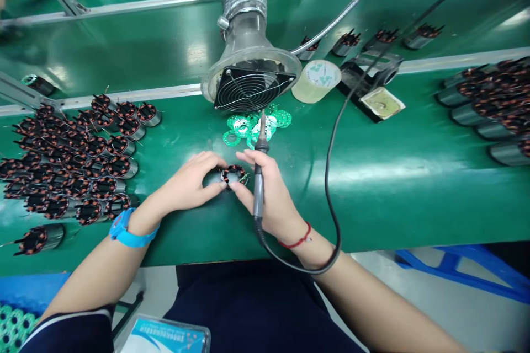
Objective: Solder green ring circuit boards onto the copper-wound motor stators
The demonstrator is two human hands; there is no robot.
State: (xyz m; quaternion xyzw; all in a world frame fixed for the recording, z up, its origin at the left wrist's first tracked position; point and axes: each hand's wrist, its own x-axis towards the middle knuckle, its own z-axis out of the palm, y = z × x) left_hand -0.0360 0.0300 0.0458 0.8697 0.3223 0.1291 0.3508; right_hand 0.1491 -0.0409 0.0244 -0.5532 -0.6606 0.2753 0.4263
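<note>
In the middle of the green bench (385,198), a motor stator (235,172) with copper windings stands between my hands. My left hand (196,179) is closed around its left side, thumb at the near edge. A soldering iron (259,193) rests in my right hand (276,196), its tip pointing away from me. The thumb and fingers of that hand also reach the stator's right side. Just beyond lie several green ring-shaped circuit boards (232,139), partly behind the iron's tip.
Several stators (120,166) crowd the left, and more stators (467,116) the far right. A fume extractor (250,88) hangs over the boards. Behind stand a tape roll (317,81) and an iron stand with a sponge (381,103). The iron's black cable (329,171) loops across my right forearm.
</note>
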